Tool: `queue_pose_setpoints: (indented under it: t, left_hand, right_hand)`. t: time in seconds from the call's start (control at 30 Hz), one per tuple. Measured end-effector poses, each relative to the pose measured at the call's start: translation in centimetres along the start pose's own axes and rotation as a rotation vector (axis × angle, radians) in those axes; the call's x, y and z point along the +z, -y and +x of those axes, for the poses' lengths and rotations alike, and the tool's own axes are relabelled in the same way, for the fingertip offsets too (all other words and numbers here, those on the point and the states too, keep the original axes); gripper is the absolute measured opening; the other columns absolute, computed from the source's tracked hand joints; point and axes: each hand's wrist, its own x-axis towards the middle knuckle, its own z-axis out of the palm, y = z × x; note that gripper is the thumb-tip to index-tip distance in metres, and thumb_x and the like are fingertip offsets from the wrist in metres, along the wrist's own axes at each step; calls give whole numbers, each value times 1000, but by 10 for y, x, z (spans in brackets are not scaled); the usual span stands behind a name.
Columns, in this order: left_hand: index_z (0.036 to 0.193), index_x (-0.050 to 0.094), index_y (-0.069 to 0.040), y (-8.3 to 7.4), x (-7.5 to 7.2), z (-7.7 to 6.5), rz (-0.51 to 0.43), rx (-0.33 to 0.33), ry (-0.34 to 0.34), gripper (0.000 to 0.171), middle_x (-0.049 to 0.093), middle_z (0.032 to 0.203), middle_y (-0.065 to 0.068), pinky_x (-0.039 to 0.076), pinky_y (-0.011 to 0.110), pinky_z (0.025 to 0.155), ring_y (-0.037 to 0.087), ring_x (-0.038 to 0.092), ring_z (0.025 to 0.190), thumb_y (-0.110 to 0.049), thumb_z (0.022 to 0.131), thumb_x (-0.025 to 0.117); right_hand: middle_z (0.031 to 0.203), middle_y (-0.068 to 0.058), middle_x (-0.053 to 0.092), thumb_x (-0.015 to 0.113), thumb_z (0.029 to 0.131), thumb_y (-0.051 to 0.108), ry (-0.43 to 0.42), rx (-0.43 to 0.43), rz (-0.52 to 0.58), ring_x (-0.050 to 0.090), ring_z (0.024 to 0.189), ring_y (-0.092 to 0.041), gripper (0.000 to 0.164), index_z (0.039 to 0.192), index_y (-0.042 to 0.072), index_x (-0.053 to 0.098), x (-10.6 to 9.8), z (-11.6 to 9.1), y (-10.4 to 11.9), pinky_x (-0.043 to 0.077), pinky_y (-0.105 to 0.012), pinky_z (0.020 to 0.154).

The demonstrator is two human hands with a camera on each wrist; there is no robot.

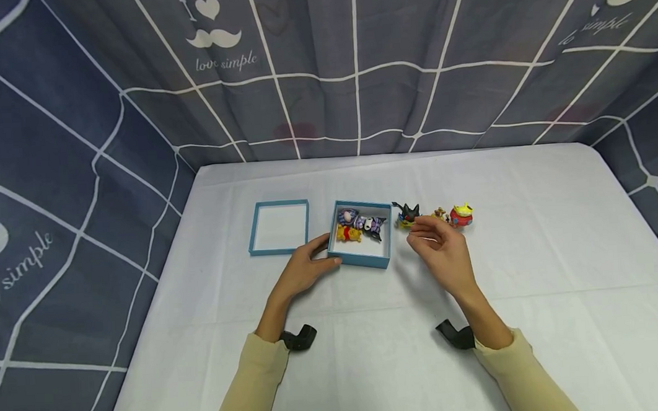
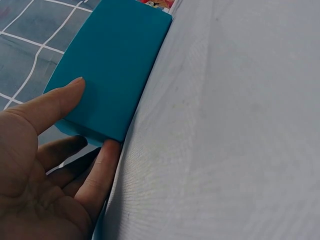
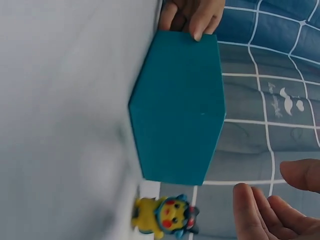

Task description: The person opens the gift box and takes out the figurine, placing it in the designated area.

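My left hand [image 1: 304, 270] steadies a small blue box [image 1: 360, 261], its thumb on the front wall and its fingers around the left corner. Inside the open-topped box lie a yellow bear figurine in red [image 1: 348, 233], a purple figurine [image 1: 348, 216] and a black-and-purple one [image 1: 371, 226]. My right hand [image 1: 443, 252] hovers to the right of the box, thumb and fingers apart with nothing between them. Close to its fingertips stands a yellow figurine with a blue hood and red cheeks [image 3: 170, 217]; in the head view a black-eared shape [image 1: 409, 212] shows there.
A shallow blue lid with a white inside [image 1: 281, 254] lies left of the box. Beyond the right hand stand a small yellow-brown figurine [image 1: 440, 213] and a red-and-green one [image 1: 461, 215]. A white cloth [image 1: 370, 346] covers the table, with dark checked curtains [image 1: 324, 106] around it.
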Motion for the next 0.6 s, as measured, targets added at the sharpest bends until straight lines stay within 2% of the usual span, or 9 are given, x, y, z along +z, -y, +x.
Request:
queue_pose_setpoints:
  t: [0.13, 0.37, 0.5, 0.6]
  left_hand:
    - [147, 46, -6, 0, 0, -1, 4, -2, -5, 70, 51, 144, 14, 30, 49, 112, 29, 34, 141, -29, 88, 76]
    - [148, 46, -6, 2, 0, 0, -20, 6, -1, 70, 52, 143, 13, 29, 48, 112, 28, 35, 140, -27, 88, 76]
    - [148, 46, -6, 2, 0, 0, -18, 5, -1, 71, 52, 142, 14, 30, 49, 112, 29, 36, 140, -28, 88, 76]
    - [148, 46, -6, 2, 0, 0, -12, 4, -5, 70, 53, 142, 13, 31, 49, 111, 28, 37, 139, -29, 88, 76]
  right_hand:
    - [115, -27, 64, 68, 91, -1, 43, 30, -17, 64, 102, -22, 36, 125, -10, 59, 12, 10, 6, 52, -20, 83]
    - [119, -24, 63, 68, 93, 7, 194, 43, -139, 62, 107, -31, 39, 128, -7, 58, 33, 22, 15, 52, -42, 91]
    - [126, -25, 59, 67, 94, 11, 259, 63, -168, 59, 115, -34, 44, 132, -8, 55, 41, 26, 16, 50, -45, 95]
    - [136, -27, 51, 65, 96, 14, 316, 95, -177, 52, 125, -39, 53, 139, -8, 47, 46, 27, 16, 46, -47, 99]
